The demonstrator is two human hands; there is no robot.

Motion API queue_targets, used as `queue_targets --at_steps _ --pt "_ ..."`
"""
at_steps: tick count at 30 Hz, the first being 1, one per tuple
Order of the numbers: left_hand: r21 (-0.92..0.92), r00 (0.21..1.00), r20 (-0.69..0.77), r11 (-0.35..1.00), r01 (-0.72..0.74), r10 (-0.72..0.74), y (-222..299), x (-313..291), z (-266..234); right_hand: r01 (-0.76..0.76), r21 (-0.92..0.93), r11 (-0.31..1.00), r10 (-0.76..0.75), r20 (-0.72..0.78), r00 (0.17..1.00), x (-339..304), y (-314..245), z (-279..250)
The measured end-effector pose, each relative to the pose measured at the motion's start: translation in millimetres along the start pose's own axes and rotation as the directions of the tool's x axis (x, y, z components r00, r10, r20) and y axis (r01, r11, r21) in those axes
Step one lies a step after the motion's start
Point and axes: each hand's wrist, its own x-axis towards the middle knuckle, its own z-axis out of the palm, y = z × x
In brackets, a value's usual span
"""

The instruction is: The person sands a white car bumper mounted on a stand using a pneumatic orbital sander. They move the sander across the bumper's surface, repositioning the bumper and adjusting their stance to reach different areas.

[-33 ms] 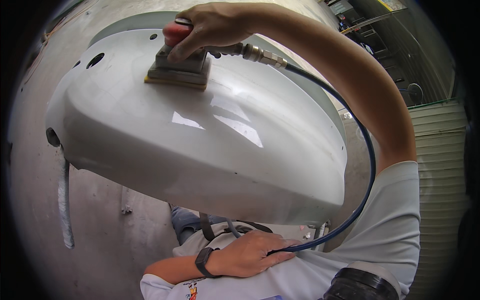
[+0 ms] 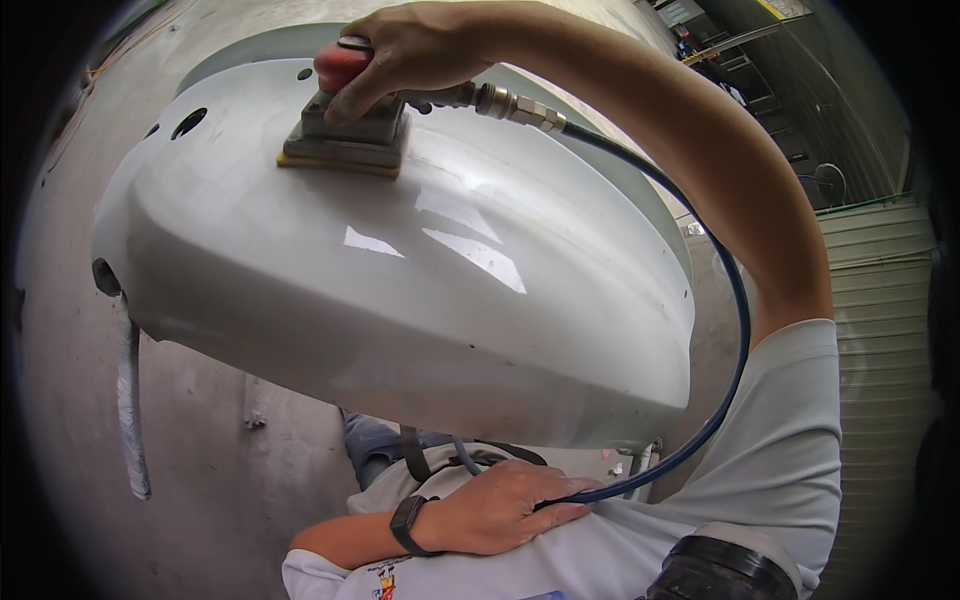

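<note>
A large, curved, pale grey body panel point(image 2: 400, 280) with several round and oval holes fills the middle of the view. My right hand point(image 2: 415, 50) wraps over the red top of an air sander point(image 2: 352, 130), a square-based tool whose yellowish-edged pad lies on the panel's upper surface. Metal fittings at the sander's rear join it to a dark blue air hose point(image 2: 735, 370), which loops down along my right arm. At my belly, below the panel's near edge, my left hand point(image 2: 500, 505) closes on that hose between thumb and fingers. The sander hides my right palm.
A pale wrapped stand leg point(image 2: 132, 400) drops from the panel's left end to the grey concrete floor point(image 2: 205, 440). Beyond my right arm are a ribbed metal wall point(image 2: 880, 300) and a dark shelf area point(image 2: 770, 90). A black cylindrical object point(image 2: 722, 565) is at the lower right.
The sander and my right hand have shifted slightly left and a little farther away over the panel, drawing the hose fittings along. My left hand stays in place.
</note>
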Motion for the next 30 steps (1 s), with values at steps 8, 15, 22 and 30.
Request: queue_targets --at_steps 8,15,22,30 --pt "-0.04 0.999 0.016 0.999 0.035 -0.034 5.9 3.5 7.1 -0.092 0.01 0.996 0.092 -0.069 0.993 -34.6 25.5 24.3" --pt "0.01 0.986 0.156 0.998 0.056 -0.057 -2.5 27.9 25.5 -0.166 0.155 0.974 0.184 -0.115 0.976 -133.3 61.7 55.5" --pt "0.022 0.955 0.272 0.993 0.118 -0.12 -19.1 59.5 61.5 -0.298 0.237 0.925 0.332 -0.119 0.936 -240.8 100.9 94.8" --pt "0.07 0.91 0.37 0.982 0.176 -0.19 -48.3 113.5 121.9 -0.421 0.433 0.797 0.506 -0.099 0.857 -393.0 151.9 166.4"
